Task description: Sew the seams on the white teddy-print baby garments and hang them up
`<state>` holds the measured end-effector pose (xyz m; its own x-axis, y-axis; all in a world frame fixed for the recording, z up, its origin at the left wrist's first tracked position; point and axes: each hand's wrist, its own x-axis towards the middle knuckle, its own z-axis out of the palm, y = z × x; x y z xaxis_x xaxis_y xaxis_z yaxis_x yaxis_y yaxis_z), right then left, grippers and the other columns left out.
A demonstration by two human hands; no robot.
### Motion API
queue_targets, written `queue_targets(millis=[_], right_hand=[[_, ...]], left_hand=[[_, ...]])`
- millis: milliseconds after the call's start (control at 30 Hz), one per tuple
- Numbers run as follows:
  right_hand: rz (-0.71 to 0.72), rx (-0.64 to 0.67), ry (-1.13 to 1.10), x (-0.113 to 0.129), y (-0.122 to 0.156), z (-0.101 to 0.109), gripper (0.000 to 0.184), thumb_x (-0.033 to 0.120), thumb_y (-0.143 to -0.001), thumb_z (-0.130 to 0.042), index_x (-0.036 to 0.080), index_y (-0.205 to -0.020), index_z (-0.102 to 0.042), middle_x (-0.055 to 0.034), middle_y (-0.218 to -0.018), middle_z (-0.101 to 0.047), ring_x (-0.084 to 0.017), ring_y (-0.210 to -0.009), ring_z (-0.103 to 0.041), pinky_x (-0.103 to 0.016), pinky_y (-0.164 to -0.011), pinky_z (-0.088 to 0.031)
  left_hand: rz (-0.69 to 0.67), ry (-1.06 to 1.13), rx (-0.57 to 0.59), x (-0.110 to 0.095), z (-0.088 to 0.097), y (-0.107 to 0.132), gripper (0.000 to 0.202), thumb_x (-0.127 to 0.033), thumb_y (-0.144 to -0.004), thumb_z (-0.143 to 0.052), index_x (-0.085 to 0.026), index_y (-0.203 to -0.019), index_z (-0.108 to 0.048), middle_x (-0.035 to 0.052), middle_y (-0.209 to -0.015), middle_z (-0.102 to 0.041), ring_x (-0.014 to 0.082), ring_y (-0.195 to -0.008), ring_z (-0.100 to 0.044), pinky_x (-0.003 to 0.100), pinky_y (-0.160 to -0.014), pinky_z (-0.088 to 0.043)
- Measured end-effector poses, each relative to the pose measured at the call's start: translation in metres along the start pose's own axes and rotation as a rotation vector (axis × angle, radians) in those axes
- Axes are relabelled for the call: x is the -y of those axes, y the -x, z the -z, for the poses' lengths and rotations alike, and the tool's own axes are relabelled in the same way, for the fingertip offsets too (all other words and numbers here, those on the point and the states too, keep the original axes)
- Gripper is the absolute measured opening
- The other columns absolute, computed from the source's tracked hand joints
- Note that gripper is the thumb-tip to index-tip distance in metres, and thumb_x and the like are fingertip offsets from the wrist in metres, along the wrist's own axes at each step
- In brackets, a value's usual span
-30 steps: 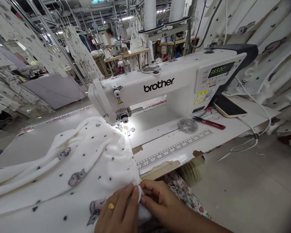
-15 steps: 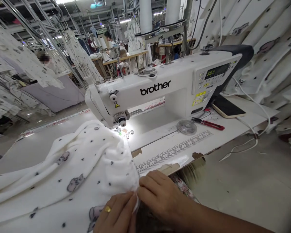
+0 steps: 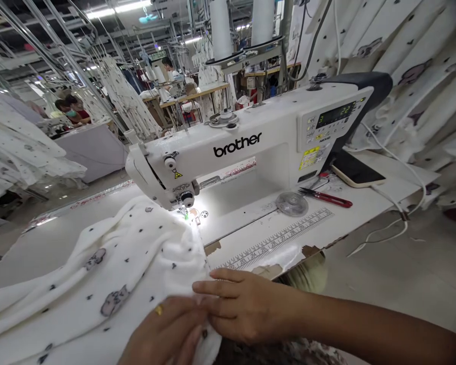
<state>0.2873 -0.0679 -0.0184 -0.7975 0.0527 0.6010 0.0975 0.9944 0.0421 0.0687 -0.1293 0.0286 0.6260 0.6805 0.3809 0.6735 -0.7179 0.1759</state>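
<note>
White plush fabric (image 3: 137, 274) with small dark marks and grey-pink animal prints spreads over the sewing table's left side. Its far corner lies beneath the needle area of a white Brother sewing machine (image 3: 235, 147), lit by a lamp. My left hand (image 3: 167, 327), with a gold ring, is closed on the fabric's near right edge, slightly blurred. Against it, my right hand (image 3: 241, 306) grips the same edge low down, with its upper fingers stretched across the cloth. The thumbs' hold on the cloth is largely hidden.
On the table lie a printed ruler scale (image 3: 277, 241), a clear round disc (image 3: 292, 203), red-handled thread snips (image 3: 327, 196) and a phone (image 3: 357, 167) with a white cable (image 3: 399, 203). Thread cones (image 3: 220, 30) stand behind. Printed fabric hangs right; people sit at far stations.
My right hand has opened its upper fingers and reached left over the fabric edge. My left hand has shifted slightly left. The machine's display reading has changed, and the view has tilted slightly.
</note>
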Motion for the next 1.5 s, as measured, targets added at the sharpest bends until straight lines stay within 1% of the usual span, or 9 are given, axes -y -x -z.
queue_targets(millis=[100, 200, 433, 667, 833, 933, 1133, 1300, 1500], right_hand=[[0.11, 0.152, -0.034, -0.012, -0.014, 0.01, 0.02, 0.013, -0.092, -0.056, 0.018, -0.075, -0.063, -0.0003, -0.079, -0.067, -0.016, -0.087, -0.061, -0.029, -0.085, -0.045], [0.181, 0.288, -0.115, -0.025, -0.03, 0.015, 0.016, 0.018, -0.084, -0.067, 0.021, -0.069, -0.061, 0.0036, -0.067, -0.064, -0.014, -0.068, -0.058, -0.029, -0.07, -0.043], [0.397, 0.401, -0.336, -0.059, -0.053, 0.001, 0.005, 0.023, -0.08, -0.07, 0.023, -0.079, -0.065, 0.0047, -0.076, -0.072, -0.014, -0.063, -0.06, -0.033, -0.065, -0.04], [0.4, 0.266, -0.348, -0.061, -0.041, -0.014, 0.009, 0.022, -0.082, -0.068, 0.021, -0.077, -0.061, 0.0061, -0.075, -0.07, -0.012, -0.068, -0.062, -0.029, -0.072, -0.042], [0.404, 0.345, -0.311, -0.055, -0.04, -0.01, 0.026, 0.016, -0.083, -0.065, 0.02, -0.064, -0.049, 0.0053, -0.07, -0.067, -0.009, -0.066, -0.06, -0.024, -0.074, -0.043], [0.407, 0.404, -0.33, -0.056, -0.041, -0.01, 0.031, 0.018, -0.081, -0.069, 0.021, -0.062, -0.044, 0.0038, -0.068, -0.066, -0.009, -0.066, -0.059, -0.023, -0.077, -0.044], [0.389, 0.344, -0.367, -0.057, -0.036, -0.015, 0.034, 0.014, -0.077, -0.071, 0.021, -0.061, -0.042, 0.0036, -0.064, -0.063, -0.008, -0.064, -0.058, -0.022, -0.075, -0.044], [0.353, 0.333, -0.357, -0.056, -0.033, -0.018, 0.028, 0.017, -0.077, -0.07, 0.02, -0.064, -0.046, 0.0048, -0.064, -0.063, -0.008, -0.064, -0.056, -0.022, -0.075, -0.045], [0.335, 0.297, -0.335, -0.055, -0.032, -0.02, 0.025, 0.02, -0.078, -0.072, 0.019, -0.065, -0.051, 0.0061, -0.069, -0.064, -0.008, -0.064, -0.056, -0.022, -0.078, -0.044]], left_hand=[[0.065, -0.143, 0.009, 0.024, 0.004, -0.023, 0.036, -0.014, -0.093, -0.046, -0.02, -0.125, -0.059, 0.0073, -0.13, -0.064, 0.0209, -0.125, -0.057, 0.032, -0.103, -0.05], [0.153, -0.294, 0.131, 0.053, -0.006, -0.039, 0.037, -0.017, -0.096, -0.037, -0.019, -0.126, -0.059, 0.0088, -0.133, -0.062, 0.0262, -0.125, -0.056, 0.044, -0.101, -0.05], [0.5, -0.326, 0.455, 0.08, -0.004, -0.059, 0.028, -0.02, -0.098, -0.035, -0.021, -0.101, -0.063, 0.0047, -0.1, -0.07, 0.0209, -0.087, -0.068, 0.032, -0.069, -0.052], [0.323, -0.412, 0.557, 0.082, -0.007, -0.075, 0.036, 0.002, -0.084, -0.039, -0.02, -0.099, -0.063, 0.0038, -0.094, -0.068, 0.02, -0.078, -0.066, 0.03, -0.06, -0.047], [0.07, -0.458, 0.259, 0.095, -0.015, -0.079, 0.029, -0.002, -0.087, -0.038, -0.018, -0.082, -0.062, 0.0049, -0.079, -0.067, 0.0228, -0.073, -0.063, 0.036, -0.068, -0.049], [0.135, -0.322, 0.1, 0.097, -0.024, -0.079, 0.022, -0.015, -0.094, -0.041, -0.02, -0.087, -0.061, 0.0032, -0.085, -0.069, 0.0219, -0.082, -0.064, 0.036, -0.075, -0.05], [0.467, -0.216, -0.011, 0.09, -0.038, -0.068, 0.009, -0.028, -0.093, -0.051, -0.023, -0.091, -0.058, 0.0004, -0.09, -0.066, 0.0169, -0.075, -0.065, 0.028, -0.062, -0.049], [0.422, -0.165, -0.111, 0.091, -0.044, -0.059, 0.018, -0.03, -0.095, -0.049, -0.023, -0.104, -0.064, 0.0025, -0.103, -0.069, 0.0191, -0.094, -0.066, 0.03, -0.082, -0.052], [0.402, -0.119, -0.026, 0.104, -0.037, -0.064, 0.023, -0.023, -0.098, -0.043, -0.023, -0.104, -0.065, 0.0025, -0.099, -0.07, 0.0177, -0.089, -0.067, 0.029, -0.079, -0.053]])
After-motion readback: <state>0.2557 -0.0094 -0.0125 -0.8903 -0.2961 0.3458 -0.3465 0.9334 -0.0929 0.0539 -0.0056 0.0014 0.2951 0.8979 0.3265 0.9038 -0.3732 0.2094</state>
